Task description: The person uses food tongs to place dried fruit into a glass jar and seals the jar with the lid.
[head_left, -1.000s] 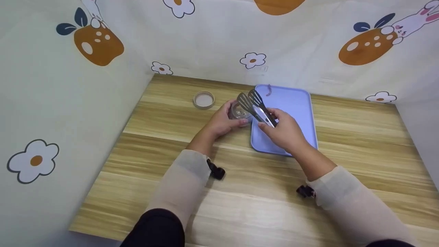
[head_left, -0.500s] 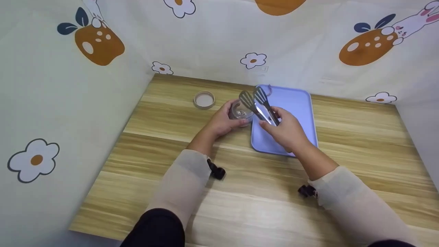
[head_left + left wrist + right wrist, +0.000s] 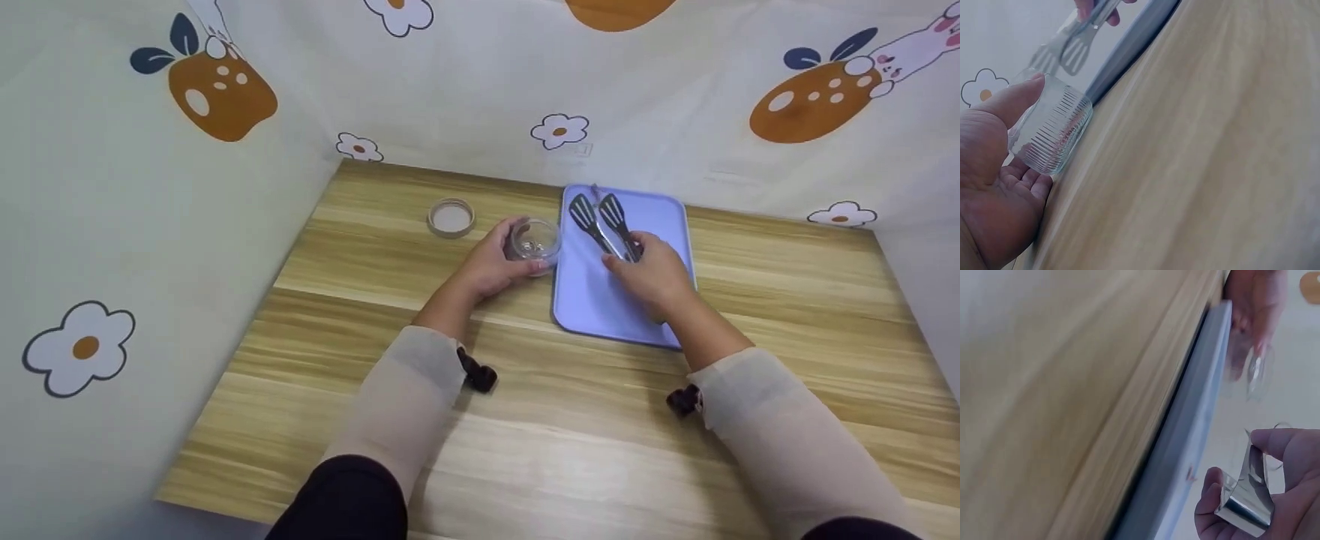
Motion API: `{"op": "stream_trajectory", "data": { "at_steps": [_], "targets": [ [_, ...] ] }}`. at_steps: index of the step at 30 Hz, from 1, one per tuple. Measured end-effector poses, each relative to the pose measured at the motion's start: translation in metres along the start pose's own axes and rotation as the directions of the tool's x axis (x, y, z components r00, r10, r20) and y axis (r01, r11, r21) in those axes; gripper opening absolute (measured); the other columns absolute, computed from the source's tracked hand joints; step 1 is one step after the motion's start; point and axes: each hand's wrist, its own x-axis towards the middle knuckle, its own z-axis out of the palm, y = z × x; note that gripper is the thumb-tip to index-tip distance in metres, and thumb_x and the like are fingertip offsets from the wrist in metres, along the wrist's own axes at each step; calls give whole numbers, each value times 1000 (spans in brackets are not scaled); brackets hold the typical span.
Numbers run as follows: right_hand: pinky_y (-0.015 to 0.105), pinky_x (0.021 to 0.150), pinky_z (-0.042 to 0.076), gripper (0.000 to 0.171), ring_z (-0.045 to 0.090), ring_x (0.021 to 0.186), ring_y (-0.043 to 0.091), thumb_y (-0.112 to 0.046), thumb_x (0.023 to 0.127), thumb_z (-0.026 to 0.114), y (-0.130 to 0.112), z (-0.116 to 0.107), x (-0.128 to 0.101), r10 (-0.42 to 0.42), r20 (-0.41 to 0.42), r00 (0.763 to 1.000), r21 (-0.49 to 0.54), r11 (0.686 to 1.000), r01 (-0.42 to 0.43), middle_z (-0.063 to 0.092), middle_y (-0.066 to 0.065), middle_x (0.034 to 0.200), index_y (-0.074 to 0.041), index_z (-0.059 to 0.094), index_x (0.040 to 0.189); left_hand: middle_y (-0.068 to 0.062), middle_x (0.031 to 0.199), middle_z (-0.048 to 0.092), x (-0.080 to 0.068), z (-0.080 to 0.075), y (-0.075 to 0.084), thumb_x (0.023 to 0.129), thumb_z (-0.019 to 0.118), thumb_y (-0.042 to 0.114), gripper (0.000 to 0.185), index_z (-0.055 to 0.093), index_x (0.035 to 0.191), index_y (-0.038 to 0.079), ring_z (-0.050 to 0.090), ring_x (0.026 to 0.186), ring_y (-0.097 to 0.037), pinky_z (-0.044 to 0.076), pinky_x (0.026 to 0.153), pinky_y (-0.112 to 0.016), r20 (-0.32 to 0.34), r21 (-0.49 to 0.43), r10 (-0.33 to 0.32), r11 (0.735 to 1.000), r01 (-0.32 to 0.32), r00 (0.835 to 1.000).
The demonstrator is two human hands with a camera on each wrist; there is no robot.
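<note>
You look down on a wood-grain table, its streaks running left to right. Along its far edge you see a pale, slightly creased far wall, printed with white flowers, orange-brown fruit and, at the right, a rabbit. The left wall carries a large flower; the right wall is pale too. Light leaves a soft sheen on your table's near part.

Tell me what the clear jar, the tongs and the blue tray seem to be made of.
Jar: glass or hard plastic, transparent with ribbed sides; the look alone doesn't settle which.
Tongs: polished metal handle, judging by its mirror-like shine; the dark slotted heads look like plastic or silicone.
Tray: probably plastic with a matte finish, given its even colour and smooth rounded corners.
</note>
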Motion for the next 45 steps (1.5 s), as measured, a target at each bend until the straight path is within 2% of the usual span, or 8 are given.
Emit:
{"op": "stream_trajectory", "data": {
  "at_steps": [8, 17, 21, 31, 38, 45],
  "targets": [
    [59, 115, 49, 83, 55, 130, 40, -43, 101, 67, 3, -12, 28, 68, -2, 998, -109, 992, -68, 51, 29, 156, 3, 36, 162, -2, 170, 45, -1, 0, 1, 81, 95, 37, 100, 40, 164, 29, 37, 160, -26, 23, 136, -43, 0, -7, 7, 1000, -7, 1000],
    [59, 119, 45, 76, 56, 129, 42, -37, 102, 67, 3, -13, 53, 49, -19, 999, -213, 976, -52, 55, 30, 152, 8, 41, 157, -2, 168, 48, 1, 2, 0, 83, 94, 29, 97, 41, 163, 23, 38, 160, -21, 23, 136, -35, 18, -81, 47, 996, -45, 999],
    [60, 120, 45, 73, 56, 129, 42, -34, 104, 64, 2, -12, 59, 51, -19, 999, -222, 974, -54, 54, 31, 152, 9, 40, 157, -1, 169, 47, 1, 2, 0, 83, 94, 30, 96, 40, 163, 24, 38, 161, -20, 23, 136, -35, 18, -68, 38, 997, -37, 999],
    [59, 114, 49, 54, 59, 116, 39, -28, 105, 59, 4, -14, 68, 4, -51, 999, -255, 967, -17, 64, 28, 137, 6, 54, 147, 0, 168, 48, 1, 1, 0, 83, 94, 31, 96, 41, 163, 27, 38, 160, -22, 25, 136, -38, 11, -46, 21, 999, -21, 1000],
    [60, 118, 46, 54, 60, 124, 41, -23, 103, 60, 9, -17, 69, 3, -70, 998, -243, 970, -20, 62, 26, 146, 1, 55, 151, -2, 168, 47, 1, 3, -1, 83, 94, 33, 97, 40, 163, 27, 38, 160, -24, 24, 136, -40, 6, -25, 16, 1000, -16, 1000],
    [59, 116, 48, 52, 61, 125, 41, -18, 98, 58, 8, -16, 71, -21, -102, 995, -237, 972, -4, 66, 23, 143, -4, 60, 149, 1, 168, 47, -1, 1, -1, 84, 94, 34, 96, 41, 163, 28, 38, 160, -22, 24, 136, -37, 9, -42, 22, 999, -22, 1000]
  ]
}}
